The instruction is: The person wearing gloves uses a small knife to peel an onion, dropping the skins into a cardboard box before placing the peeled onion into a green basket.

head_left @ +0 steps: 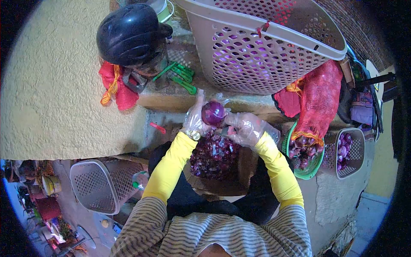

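A purple-red onion [213, 113], smooth and shiny, sits in my left hand [196, 119], which wears a clear plastic glove and grips it from the left with the thumb pointing up. My right hand [248, 129], gloved the same way, is closed just right of the onion. A bit of pinkish red shows at its fingers, but I cannot make out what it holds. Below both hands, between my knees, lies a heap of dark purple onion skins [214, 156].
A large grey perforated basket [265, 64] stands ahead, with a black helmet [128, 34] and green-handled tools [182, 75] to its left. On the right are a red mesh sack [321, 94], a green basket [310, 171] and a grey onion basket [357, 158]. Another grey basket [92, 184] lies left.
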The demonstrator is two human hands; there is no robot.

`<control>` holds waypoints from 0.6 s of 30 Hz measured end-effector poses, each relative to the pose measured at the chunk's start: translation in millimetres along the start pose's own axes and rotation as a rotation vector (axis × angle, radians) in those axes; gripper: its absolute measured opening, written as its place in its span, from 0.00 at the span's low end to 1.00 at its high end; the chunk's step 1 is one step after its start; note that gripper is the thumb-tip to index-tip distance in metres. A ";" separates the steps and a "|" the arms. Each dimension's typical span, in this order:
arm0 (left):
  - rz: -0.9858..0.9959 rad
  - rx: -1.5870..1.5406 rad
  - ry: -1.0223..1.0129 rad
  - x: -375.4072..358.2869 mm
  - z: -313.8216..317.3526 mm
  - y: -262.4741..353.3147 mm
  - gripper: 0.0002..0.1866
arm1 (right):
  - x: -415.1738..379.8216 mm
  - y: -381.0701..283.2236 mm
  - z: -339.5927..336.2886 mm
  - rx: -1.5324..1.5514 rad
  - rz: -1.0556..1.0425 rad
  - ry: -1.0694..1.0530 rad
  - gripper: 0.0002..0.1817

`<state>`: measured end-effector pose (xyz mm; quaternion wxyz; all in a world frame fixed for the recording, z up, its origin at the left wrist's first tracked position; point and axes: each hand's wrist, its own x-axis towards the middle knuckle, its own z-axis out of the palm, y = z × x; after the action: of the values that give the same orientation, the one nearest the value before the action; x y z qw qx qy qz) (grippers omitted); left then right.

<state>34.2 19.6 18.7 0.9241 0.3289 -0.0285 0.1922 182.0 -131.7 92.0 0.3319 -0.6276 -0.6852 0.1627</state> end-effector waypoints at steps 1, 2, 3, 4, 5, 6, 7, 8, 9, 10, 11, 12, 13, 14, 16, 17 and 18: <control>-0.140 0.457 0.115 1.5 1.8 8.0 0.43 | -0.7 3.5 2.0 0.019 -0.005 -0.001 0.11; -0.279 0.914 0.230 3.1 5.3 13.0 0.43 | -1.9 6.0 3.1 0.039 -0.008 -0.001 0.11; -0.281 0.914 0.227 1.7 11.1 13.3 0.43 | -3.3 7.2 3.8 0.038 -0.006 0.001 0.11; -0.200 0.876 0.202 -2.1 17.7 12.3 0.39 | -3.6 6.9 4.1 0.030 -0.004 0.005 0.11; -0.120 0.837 0.178 -4.5 20.9 11.5 0.36 | -4.0 6.5 4.6 0.022 -0.002 0.008 0.11; -0.120 0.838 0.178 -2.7 8.9 8.2 0.36 | -4.9 7.2 5.4 0.023 -0.002 0.008 0.11; -0.182 0.150 0.147 1.2 -12.9 2.6 0.33 | -6.1 8.5 6.6 0.063 0.003 -0.005 0.12; -0.230 -0.539 0.105 6.5 -15.7 4.7 0.33 | -7.1 8.8 7.1 0.103 0.009 -0.019 0.12; -0.230 -0.541 0.105 7.0 -17.4 6.0 0.33 | -7.9 7.1 6.3 0.103 0.011 -0.020 0.12; -0.185 -0.451 0.333 10.5 -0.4 16.4 0.33 | -8.0 2.8 3.2 0.080 0.050 -0.062 0.12; -0.137 -0.357 0.558 13.3 9.1 22.3 0.33 | -7.2 -1.2 -0.8 0.055 0.088 -0.103 0.12; -0.135 -0.359 0.556 14.8 8.6 22.0 0.33 | -4.8 -5.5 -6.0 0.053 0.088 -0.104 0.12; -0.144 -0.411 0.539 16.3 9.7 21.5 0.32 | -1.3 -9.7 -11.3 0.047 0.114 -0.189 0.15; -0.152 -0.463 0.523 16.3 10.6 21.2 0.31 | 1.7 -11.8 -12.7 0.043 0.139 -0.276 0.19; -0.155 -0.461 0.499 12.8 11.1 18.5 0.29 | 3.6 -9.3 -5.9 -0.009 0.154 -0.303 0.24; -0.165 -0.384 0.482 13.0 9.8 17.4 0.28 | 3.9 -7.0 -2.7 -0.063 0.169 -0.327 0.29; -0.172 -0.305 0.465 13.4 8.4 17.0 0.28 | 3.9 -4.1 0.5 -0.064 0.167 -0.328 0.29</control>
<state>40.8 30.9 37.8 0.9577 0.1344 0.1833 0.1767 178.7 -128.4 95.2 0.1809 -0.6576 -0.6805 0.2679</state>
